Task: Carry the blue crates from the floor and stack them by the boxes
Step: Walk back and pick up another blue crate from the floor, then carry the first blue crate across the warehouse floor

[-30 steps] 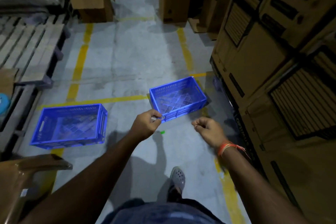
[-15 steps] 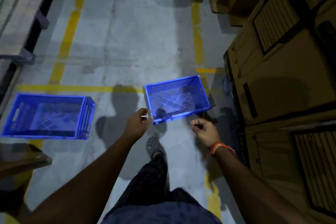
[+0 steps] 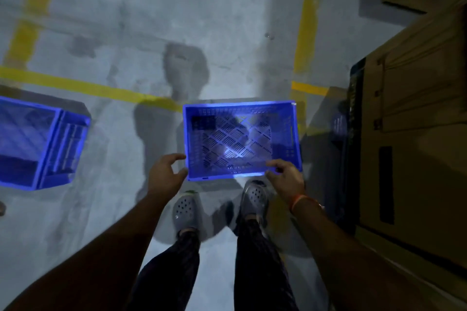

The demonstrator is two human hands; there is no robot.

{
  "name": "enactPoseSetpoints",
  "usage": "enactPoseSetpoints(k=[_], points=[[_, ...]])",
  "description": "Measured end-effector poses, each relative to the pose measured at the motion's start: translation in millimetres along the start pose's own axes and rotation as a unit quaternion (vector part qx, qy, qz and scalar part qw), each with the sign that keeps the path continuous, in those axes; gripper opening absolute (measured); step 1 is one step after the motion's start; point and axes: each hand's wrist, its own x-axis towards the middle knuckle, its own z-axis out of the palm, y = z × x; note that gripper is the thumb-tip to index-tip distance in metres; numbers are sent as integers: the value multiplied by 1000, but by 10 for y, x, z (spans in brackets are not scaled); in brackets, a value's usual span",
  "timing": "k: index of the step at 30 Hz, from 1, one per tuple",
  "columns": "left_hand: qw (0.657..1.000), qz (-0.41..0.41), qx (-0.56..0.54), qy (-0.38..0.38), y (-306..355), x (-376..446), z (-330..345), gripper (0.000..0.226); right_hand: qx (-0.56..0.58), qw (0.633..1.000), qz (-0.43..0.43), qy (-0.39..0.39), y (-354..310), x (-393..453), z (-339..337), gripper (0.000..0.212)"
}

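We have stepped closer since the earlier frame, our hands now at the near crate [image 3: 241, 139] on the floor [image 3: 141, 20]; left hand [image 3: 164, 177] open beside its corner; right hand [image 3: 285, 179] with fingers on its near rim, grip unclear; second crate [image 3: 38, 144] well left; boxes [image 3: 417, 121] right.

concrete floor [image 3: 106, 20], two blue crates [image 3: 241, 139], boxes [image 3: 417, 134]

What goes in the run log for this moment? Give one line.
phase: reach | left hand: open beside near crate corner | right hand: fingers on rim | second crate: on floor, left | boxes: right
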Motion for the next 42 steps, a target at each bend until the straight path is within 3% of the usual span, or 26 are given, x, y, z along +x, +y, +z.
enactPoseSetpoints(k=[7,12,16,22,27,34,39,42], points=[[998,-49,19,22,-627,1096,1165,42,-35,998,-15,40,1220,1825,290,35],[994,-101,25,42,-872,1560,1625,42,-140,984,45,102,1424,2368,141,32],[997,-73,13,28,-1024,1764,1789,39,-130,990,42,45,1599,2601,193,36],[998,-57,-14,27,-1079,1875,1728,36,0,1000,10,-7,1795,2803,300,31],[998,-34,-44,25,-1130,1625,1292,36,9,998,-44,-35,1648,2525,150,31],[995,-37,-82,33,-945,657,128,31,22,994,-92,-59,992,1370,-258,30],[993,-23,-101,61,-543,-142,-668,25,75,995,-54,-24,483,368,-625,36],[992,-8,-110,58,-344,-516,-1118,24,99,994,-35,-2,241,-222,-816,29]])
